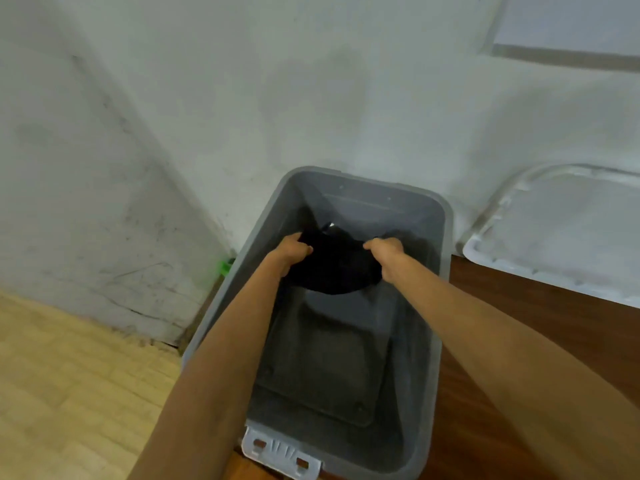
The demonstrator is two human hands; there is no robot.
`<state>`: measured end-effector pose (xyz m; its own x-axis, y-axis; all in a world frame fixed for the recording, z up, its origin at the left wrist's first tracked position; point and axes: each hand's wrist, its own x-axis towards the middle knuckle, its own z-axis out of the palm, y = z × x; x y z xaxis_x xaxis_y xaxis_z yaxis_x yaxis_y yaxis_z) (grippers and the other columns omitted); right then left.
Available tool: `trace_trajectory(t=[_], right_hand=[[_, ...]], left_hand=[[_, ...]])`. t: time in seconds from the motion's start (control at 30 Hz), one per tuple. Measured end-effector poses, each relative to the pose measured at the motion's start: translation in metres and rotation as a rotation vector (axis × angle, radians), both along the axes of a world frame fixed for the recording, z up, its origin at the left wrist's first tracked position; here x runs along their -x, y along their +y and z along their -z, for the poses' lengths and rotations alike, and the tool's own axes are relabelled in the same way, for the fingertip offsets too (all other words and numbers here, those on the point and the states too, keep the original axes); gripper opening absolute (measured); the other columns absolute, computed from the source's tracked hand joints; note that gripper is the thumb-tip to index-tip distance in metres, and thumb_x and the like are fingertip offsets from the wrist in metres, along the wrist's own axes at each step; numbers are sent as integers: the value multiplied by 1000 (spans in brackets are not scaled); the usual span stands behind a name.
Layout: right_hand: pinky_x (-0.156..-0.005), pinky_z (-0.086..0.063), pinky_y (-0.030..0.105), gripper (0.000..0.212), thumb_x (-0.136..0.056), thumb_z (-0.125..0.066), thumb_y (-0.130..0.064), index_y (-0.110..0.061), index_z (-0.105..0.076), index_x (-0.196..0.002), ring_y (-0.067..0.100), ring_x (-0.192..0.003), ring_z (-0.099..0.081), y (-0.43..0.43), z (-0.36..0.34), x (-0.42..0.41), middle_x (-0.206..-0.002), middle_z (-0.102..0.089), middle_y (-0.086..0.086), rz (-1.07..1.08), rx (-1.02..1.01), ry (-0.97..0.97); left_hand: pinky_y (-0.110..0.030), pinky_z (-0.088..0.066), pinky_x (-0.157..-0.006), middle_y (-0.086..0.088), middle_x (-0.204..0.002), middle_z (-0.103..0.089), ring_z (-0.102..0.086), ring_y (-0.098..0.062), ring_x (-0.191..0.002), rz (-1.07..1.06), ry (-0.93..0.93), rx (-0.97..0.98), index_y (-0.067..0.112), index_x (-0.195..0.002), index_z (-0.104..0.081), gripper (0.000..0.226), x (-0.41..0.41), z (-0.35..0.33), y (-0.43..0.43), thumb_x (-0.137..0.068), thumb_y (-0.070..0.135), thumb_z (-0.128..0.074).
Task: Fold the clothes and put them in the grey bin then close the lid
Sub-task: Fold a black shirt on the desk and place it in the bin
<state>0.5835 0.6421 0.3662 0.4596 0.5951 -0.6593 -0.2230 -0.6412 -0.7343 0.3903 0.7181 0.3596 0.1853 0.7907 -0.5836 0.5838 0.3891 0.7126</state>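
An open grey bin (pixel 445 258) stands against a white wall, its near end towards me. Both my arms reach down into it. My left hand (pixel 292 252) grips the left side of a folded black garment (pixel 334 268), and my right hand (pixel 386 254) grips its right side. The garment hangs between my hands inside the far half of the bin, above the bin's bare floor. The clear lid (pixel 561 233) leans against the wall to the right of the bin.
A white latch (pixel 280 457) sits on the bin's near end. The bin stands on a dark brown wooden surface (pixel 519 306). Light wood floor (pixel 69 393) lies to the left. A small green object (pixel 225 266) sits at the wall's foot.
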Motion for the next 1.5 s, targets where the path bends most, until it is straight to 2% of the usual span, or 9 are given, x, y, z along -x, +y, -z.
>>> trace_trajectory(t=[0.17, 0.33, 0.6, 0.73, 0.97, 1.13, 1.23, 1.37, 1.5], right_hand=[[-92, -57, 45, 38, -89, -64, -6, 0, -58, -127, 33, -105, -64, 22, 39, 2, -119, -65, 19, 40, -21, -50], [-106, -49, 48, 53, -93, -57, -7, -6, -40, -144, 35, -119, -58, 16, 95, 18, -134, -55, 15, 1, 47, -112], [-100, -53, 41, 65, -91, -70, -17, -1, -40, -147, 39, -124, -60, -5, 137, 33, -141, -56, 20, -70, 341, -92], [-83, -50, 33, 38, -94, -63, -18, -2, -61, -128, 37, -112, -65, -1, 125, 30, -127, -66, 18, -106, 282, -183], [-88, -53, 40, 44, -95, -63, -21, -6, -51, -135, 36, -114, -61, -1, 96, 40, -130, -59, 16, -91, -28, -512], [-97, -52, 44, 62, -96, -63, -24, 0, -36, -145, 44, -122, -57, -1, 119, 45, -141, -51, 24, -213, 261, -385], [-103, -47, 53, 62, -89, -66, -22, -3, -39, -141, 44, -123, -51, -8, 127, 50, -139, -47, 23, -365, 258, -684], [-92, -48, 52, 48, -76, -68, -9, 3, -53, -120, 48, -109, -54, -5, 139, 55, -124, -52, 28, -598, -8, -1015], [-120, -21, 61, 69, -87, -61, -14, 5, -41, -149, 53, -145, -30, 14, 155, 55, -156, -31, 36, -826, -77, -1068]], left_hand=[[-37, -50, -97, -11, -130, -61, -59, -30, -114, 39, 6, -49, 11, -141, -53, 43, -4, 25, 9, -99, 1, -53], [-48, -44, -112, -12, -142, -56, -55, -35, -128, 63, 101, -85, 16, -145, -49, 47, -2, 72, 6, -99, 7, -47], [-40, -45, -110, -20, -145, -54, -54, -35, -131, 107, 271, 187, -3, -144, -49, 47, 17, 115, -10, -100, 8, -57], [-42, -39, -116, -17, -150, -51, -49, -35, -137, 84, 200, 33, 7, -150, -45, 50, 16, 113, -10, -100, 6, -49], [-49, -46, -106, -15, -150, -51, -52, -39, -133, 11, 261, -260, 24, -162, -25, 58, 3, 90, -18, -107, 20, -45], [-52, -46, -107, -21, -151, -46, -50, -42, -134, 134, 448, -105, 19, -162, -15, 77, 4, 110, -25, -98, 23, -58], [-52, -46, -103, -22, -153, -40, -49, -43, -133, 223, 554, -282, 13, -161, -16, 79, -4, 116, -39, -96, 21, -59], [-47, -27, -123, -21, -166, -21, -23, -37, -153, 570, 597, -716, 14, -161, -23, 77, -12, 135, -35, -93, 11, -57], [-45, -13, -128, -19, -170, -3, -2, -34, -158, 740, 582, -759, 17, -164, -14, 78, -18, 162, -12, -99, 16, -56]])
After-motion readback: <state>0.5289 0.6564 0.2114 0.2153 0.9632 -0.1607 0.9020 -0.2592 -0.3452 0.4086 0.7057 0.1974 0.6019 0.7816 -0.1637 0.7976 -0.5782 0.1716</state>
